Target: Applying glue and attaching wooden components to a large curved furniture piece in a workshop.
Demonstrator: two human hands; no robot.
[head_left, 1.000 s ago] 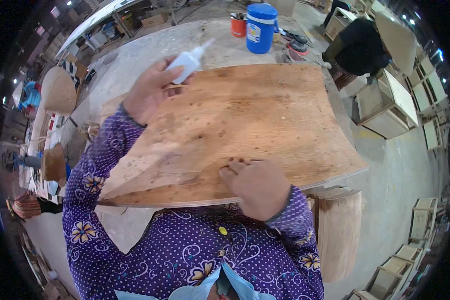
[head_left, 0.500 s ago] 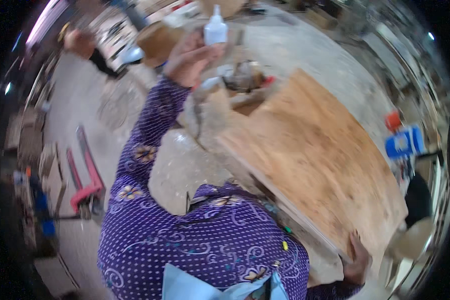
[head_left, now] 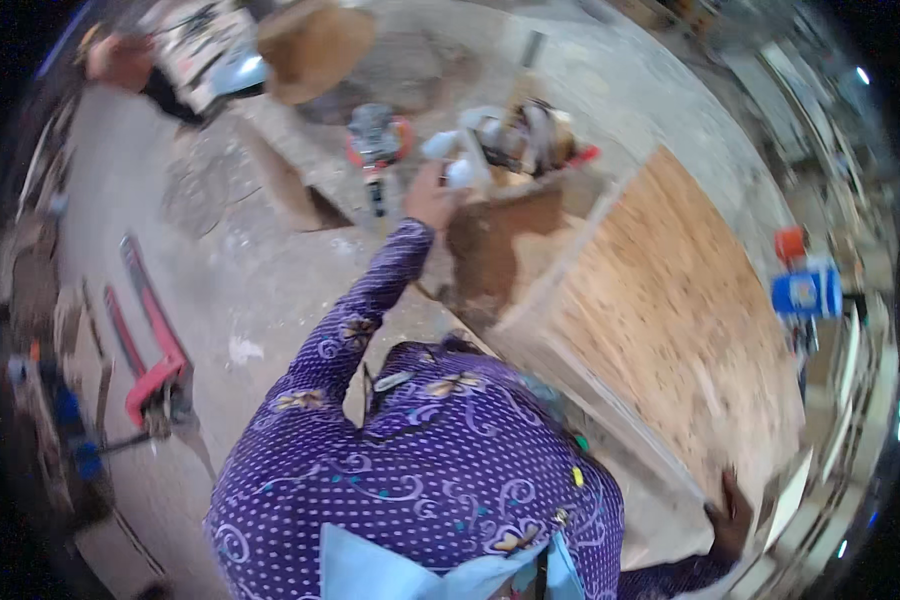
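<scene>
Workshop floor here is pale, dusty concrete, and a good bit of the view is smeared with blur, so bear with the fuzzy bits. On the right sits a big wooden board, speckled with dark marks, running from the far middle down to the near right. The person's left hand is stretched out to the far side, roughly mid-scene, left of the board and well apart from it. A small white bottle is right at that hand's fingertips, on the far right side of them; honestly can't tell whether the fingers are closed around it or just touching, too blurry. Just beyond and to the right of the bottle there's a jumble of small items, and a power tool with orange-red parts lies a bit left of the hand. Down at the near right, the right hand is at the board's near corner, fingers stretched out and parted rather than clenched, nothing pinched in them. Far left of the board there's a red forked tool on the floor, while a blue jug and an orange-red container stand past the board's right edge.
</scene>
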